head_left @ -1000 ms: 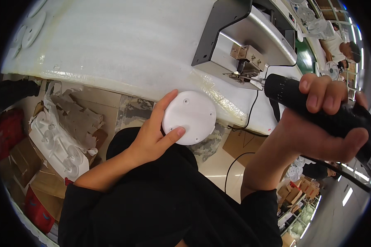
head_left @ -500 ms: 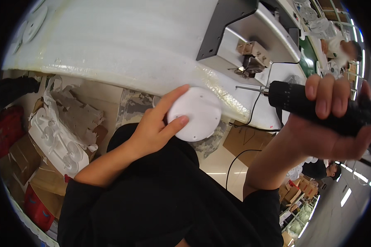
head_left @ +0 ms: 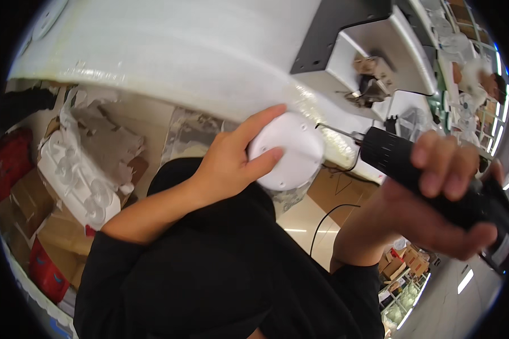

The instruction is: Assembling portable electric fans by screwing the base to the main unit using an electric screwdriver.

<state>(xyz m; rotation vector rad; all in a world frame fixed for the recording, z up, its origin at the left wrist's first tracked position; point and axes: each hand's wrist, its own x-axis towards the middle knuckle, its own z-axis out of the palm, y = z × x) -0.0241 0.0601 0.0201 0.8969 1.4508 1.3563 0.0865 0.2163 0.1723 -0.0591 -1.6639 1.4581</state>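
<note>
My left hand (head_left: 232,157) grips a round white plastic disc (head_left: 297,155) at its left edge, with the thumb lying across its face. Small holes sit near the disc's rim. My right hand (head_left: 415,212) is wrapped round a black electric screwdriver (head_left: 385,151), whose long thin bit points left toward the disc. At the bit's tip sits a small dark piece that looks like a screw (head_left: 317,126), just beside the disc's upper right rim. Whether it touches the disc, I cannot tell.
A white-covered table (head_left: 181,51) lies ahead, with a grey metal bracket stand (head_left: 373,34) at its right. Lower left, a white tray of clear round parts (head_left: 76,181) rests among cardboard boxes (head_left: 68,248). A black cable (head_left: 316,226) hangs below the table edge.
The screwdriver has swung left and its bit tip has come down close to the disc. My left hand and the disc have shifted slightly right in the view.
</note>
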